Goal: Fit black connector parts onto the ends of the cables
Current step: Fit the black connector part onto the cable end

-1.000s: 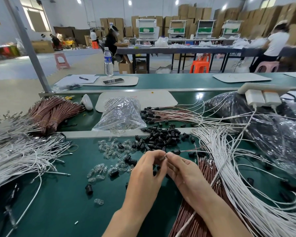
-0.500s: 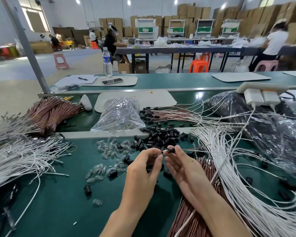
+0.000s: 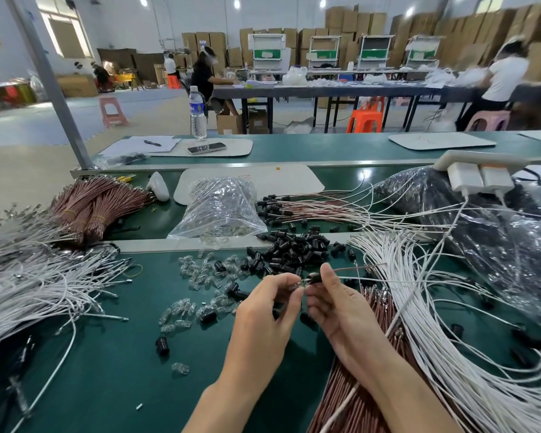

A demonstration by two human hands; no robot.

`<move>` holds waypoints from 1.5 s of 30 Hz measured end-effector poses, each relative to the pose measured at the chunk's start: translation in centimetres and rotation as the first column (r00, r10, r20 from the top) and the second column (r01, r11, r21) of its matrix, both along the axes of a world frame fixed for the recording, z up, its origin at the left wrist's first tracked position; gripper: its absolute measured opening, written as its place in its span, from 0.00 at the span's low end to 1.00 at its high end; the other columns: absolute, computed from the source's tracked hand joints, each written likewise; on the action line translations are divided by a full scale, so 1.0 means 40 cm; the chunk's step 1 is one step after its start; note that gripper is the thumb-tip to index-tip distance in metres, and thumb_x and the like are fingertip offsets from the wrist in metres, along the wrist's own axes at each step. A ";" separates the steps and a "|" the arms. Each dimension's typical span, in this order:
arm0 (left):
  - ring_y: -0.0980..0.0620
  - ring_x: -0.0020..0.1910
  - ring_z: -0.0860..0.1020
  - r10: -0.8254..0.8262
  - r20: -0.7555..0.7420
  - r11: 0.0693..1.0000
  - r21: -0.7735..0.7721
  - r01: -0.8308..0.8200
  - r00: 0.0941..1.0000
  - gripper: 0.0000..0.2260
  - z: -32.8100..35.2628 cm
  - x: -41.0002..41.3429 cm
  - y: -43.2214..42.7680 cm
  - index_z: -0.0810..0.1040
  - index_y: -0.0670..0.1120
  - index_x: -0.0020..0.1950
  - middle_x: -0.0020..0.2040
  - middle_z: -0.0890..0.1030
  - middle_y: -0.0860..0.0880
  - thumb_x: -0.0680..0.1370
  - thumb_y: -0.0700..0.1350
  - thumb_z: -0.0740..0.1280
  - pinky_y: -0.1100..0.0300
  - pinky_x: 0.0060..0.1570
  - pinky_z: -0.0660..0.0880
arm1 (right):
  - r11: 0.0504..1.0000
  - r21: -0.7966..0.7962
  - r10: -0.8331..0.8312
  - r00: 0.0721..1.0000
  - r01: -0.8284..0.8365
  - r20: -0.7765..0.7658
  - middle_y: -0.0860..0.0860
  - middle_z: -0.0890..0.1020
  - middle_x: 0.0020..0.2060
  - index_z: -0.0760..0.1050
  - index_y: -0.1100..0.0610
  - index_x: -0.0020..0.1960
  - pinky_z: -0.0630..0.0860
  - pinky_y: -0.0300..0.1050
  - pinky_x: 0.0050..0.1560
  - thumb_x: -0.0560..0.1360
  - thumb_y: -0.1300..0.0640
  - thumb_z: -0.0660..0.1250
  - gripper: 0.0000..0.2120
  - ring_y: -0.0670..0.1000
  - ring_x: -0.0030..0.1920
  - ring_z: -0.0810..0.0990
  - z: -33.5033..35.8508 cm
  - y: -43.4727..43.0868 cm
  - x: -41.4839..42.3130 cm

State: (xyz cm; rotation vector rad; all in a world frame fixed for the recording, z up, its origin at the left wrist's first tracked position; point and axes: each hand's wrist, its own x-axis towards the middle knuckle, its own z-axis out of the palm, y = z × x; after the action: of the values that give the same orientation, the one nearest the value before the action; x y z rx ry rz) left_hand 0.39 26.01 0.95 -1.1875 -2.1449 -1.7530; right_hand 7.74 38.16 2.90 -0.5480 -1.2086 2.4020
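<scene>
Bench [image 3: 107, 370]: one connector [image 3: 314, 278] in right hand [image 3: 341, 310] grip, one clear piece [image 3: 296, 284] in left hand [image 3: 263, 317].

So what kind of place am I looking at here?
Likely a factory assembly floor: long green benches piled with cables and loose black connectors, cardboard boxes stacked along the back wall, and other workers seated at tables.

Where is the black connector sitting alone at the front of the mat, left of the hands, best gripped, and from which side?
Probably pinch the lone black connector across its round barrel, coming straight down from above. It sits by itself on the green mat, with bare mat either side for fingertips.
</scene>
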 end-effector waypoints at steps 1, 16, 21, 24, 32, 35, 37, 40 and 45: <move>0.61 0.52 0.81 -0.001 -0.003 1.000 -0.006 0.001 1.000 0.06 -0.001 0.000 0.001 0.75 0.64 0.56 0.53 0.81 0.63 0.79 0.55 0.65 0.72 0.50 0.75 | 1.000 0.012 -0.010 1.000 0.010 0.006 0.57 0.85 0.38 0.86 0.58 0.38 0.81 0.38 0.36 0.67 0.44 0.74 0.16 0.49 0.35 0.82 0.000 -0.001 0.000; 0.59 0.47 0.83 0.033 0.111 0.998 0.053 -0.039 0.993 0.05 0.002 -0.003 0.006 0.80 0.57 0.54 0.47 0.84 0.61 0.80 0.53 0.67 0.71 0.44 0.75 | 0.999 -0.006 0.044 0.996 -0.044 -0.081 0.54 0.86 0.43 0.87 0.57 0.53 0.81 0.37 0.39 0.67 0.51 0.76 0.17 0.46 0.40 0.84 -0.003 0.007 -0.003; 0.59 0.47 0.83 0.018 0.129 0.998 0.057 -0.025 0.992 0.04 0.003 -0.001 0.005 0.80 0.59 0.53 0.46 0.84 0.61 0.81 0.49 0.69 0.72 0.44 0.75 | 0.989 -0.042 0.136 0.982 -0.143 -0.133 0.52 0.86 0.48 0.84 0.56 0.60 0.81 0.40 0.44 0.73 0.57 0.71 0.16 0.48 0.47 0.85 0.000 0.017 0.007; 0.59 0.47 0.83 -0.002 0.124 0.998 0.060 -0.006 0.992 0.07 0.009 0.002 0.002 0.79 0.62 0.53 0.46 0.84 0.62 0.81 0.48 0.69 0.72 0.44 0.74 | 0.983 -0.032 0.174 0.977 -0.179 -0.121 0.55 0.84 0.54 0.83 0.56 0.62 0.79 0.44 0.51 0.75 0.57 0.70 0.16 0.51 0.52 0.83 0.003 0.015 0.009; 0.61 0.48 0.82 0.012 0.059 0.999 0.041 -0.015 0.998 0.04 0.010 0.001 -0.001 0.78 0.61 0.53 0.48 0.83 0.63 0.80 0.52 0.67 0.74 0.47 0.74 | 0.972 -0.035 0.229 0.967 -0.234 -0.115 0.54 0.85 0.49 0.84 0.57 0.60 0.81 0.41 0.43 0.75 0.57 0.69 0.15 0.48 0.45 0.84 0.009 0.013 0.014; 0.62 0.49 0.82 0.020 0.026 0.999 0.033 -0.021 0.999 0.06 0.011 0.000 -0.002 0.77 0.63 0.54 0.50 0.83 0.64 0.79 0.52 0.67 0.74 0.47 0.73 | 0.973 -0.021 0.225 0.969 -0.228 -0.102 0.55 0.85 0.49 0.84 0.58 0.60 0.81 0.41 0.43 0.75 0.58 0.69 0.15 0.48 0.45 0.83 0.006 0.013 0.012; 0.62 0.50 0.82 0.021 0.018 0.999 0.040 -0.022 1.000 0.09 0.007 -0.003 -0.004 0.77 0.63 0.55 0.50 0.83 0.64 0.79 0.48 0.69 0.74 0.48 0.74 | 0.974 -0.014 0.222 0.970 -0.224 -0.095 0.55 0.85 0.47 0.84 0.58 0.59 0.81 0.42 0.42 0.75 0.58 0.69 0.14 0.48 0.44 0.83 0.003 0.014 0.012; 0.62 0.51 0.83 0.034 0.026 0.998 0.052 -0.035 0.999 0.14 -0.003 -0.010 -0.007 0.81 0.60 0.55 0.50 0.84 0.64 0.78 0.40 0.72 0.73 0.48 0.74 | 0.974 0.007 0.225 0.971 -0.225 -0.086 0.54 0.84 0.45 0.84 0.58 0.59 0.81 0.42 0.42 0.75 0.59 0.69 0.14 0.48 0.43 0.83 -0.001 0.012 0.010; 0.60 0.51 0.83 0.019 0.012 0.996 0.092 -0.020 1.000 0.13 -0.002 -0.011 -0.008 0.84 0.55 0.56 0.50 0.84 0.61 0.77 0.38 0.73 0.72 0.49 0.75 | 0.970 0.004 0.241 0.968 -0.242 -0.073 0.56 0.84 0.44 0.84 0.59 0.60 0.82 0.43 0.43 0.75 0.59 0.69 0.14 0.49 0.43 0.83 -0.005 0.012 0.008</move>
State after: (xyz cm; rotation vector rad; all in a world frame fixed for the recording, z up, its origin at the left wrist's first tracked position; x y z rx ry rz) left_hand -0.07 25.70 0.85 -1.1329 -2.0505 -1.8324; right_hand 8.07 38.65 2.70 -0.3261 -1.3039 2.6011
